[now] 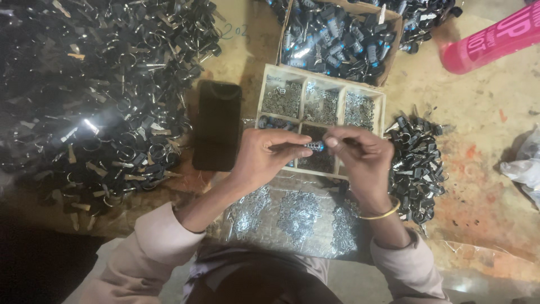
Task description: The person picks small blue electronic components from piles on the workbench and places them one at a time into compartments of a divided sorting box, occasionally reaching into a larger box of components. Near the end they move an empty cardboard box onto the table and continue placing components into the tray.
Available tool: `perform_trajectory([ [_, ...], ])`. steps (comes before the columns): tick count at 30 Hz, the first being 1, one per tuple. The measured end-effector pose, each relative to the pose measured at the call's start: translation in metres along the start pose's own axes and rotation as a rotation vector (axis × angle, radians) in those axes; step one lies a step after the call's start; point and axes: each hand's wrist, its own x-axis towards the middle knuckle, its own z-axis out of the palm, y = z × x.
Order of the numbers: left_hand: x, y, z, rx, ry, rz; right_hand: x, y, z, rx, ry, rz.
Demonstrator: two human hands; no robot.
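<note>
Worn, yellowish floor (484, 112) with reddish stains stretches under everything, dim at the edges. To my left a big heap of black keys on rings (95, 95) covers most of the ground; a smaller pile of black parts (416, 163) sits to my right, just beside a wooden tray (383, 107) divided into compartments of small silvery pieces. Behind the tray stands a cardboard box (396, 34) full of dark lock parts, and a pink bottle (495, 39) lies in the far right corner.

My left hand (264, 157) and right hand (363, 155) meet over the tray's near row. Both are pinched, fingertips closed on a small lock cylinder (315, 146) (bluish and metallic, mostly hidden by my thumbs), held level between them just above the tray. My right wrist wears a thin gold bangle (382, 214).

A dark phone (217, 125) lies flat between the key heap and the tray, close to my left hand. Near my lap a clear sheet holds three patches of tiny metal pieces (298, 217). Open floor shows mainly on the right, past the small pile, toward a crumpled plastic bag (523, 166).
</note>
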Motion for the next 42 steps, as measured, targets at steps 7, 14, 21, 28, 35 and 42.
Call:
perform_trajectory([
  [7,-0.003,-0.003,0.002,-0.117,-0.008,-0.036,-0.005,0.003,0.006,0.225,-0.233,0.080],
  [14,-0.001,-0.004,0.001,-0.056,-0.004,0.019,-0.005,-0.001,0.010,0.166,-0.226,0.090],
  [21,-0.001,-0.004,0.001,-0.033,0.006,0.006,-0.002,-0.006,0.006,0.044,-0.260,0.017],
  [28,-0.001,-0.005,0.002,-0.023,0.008,0.023,-0.002,-0.004,0.006,0.083,-0.248,0.097],
  [35,-0.001,-0.003,0.001,0.027,0.023,0.052,-0.004,0.000,0.012,0.221,-0.197,0.154],
  [42,-0.001,-0.003,0.002,0.036,0.032,0.056,-0.003,-0.008,0.009,0.012,-0.239,-0.030],
])
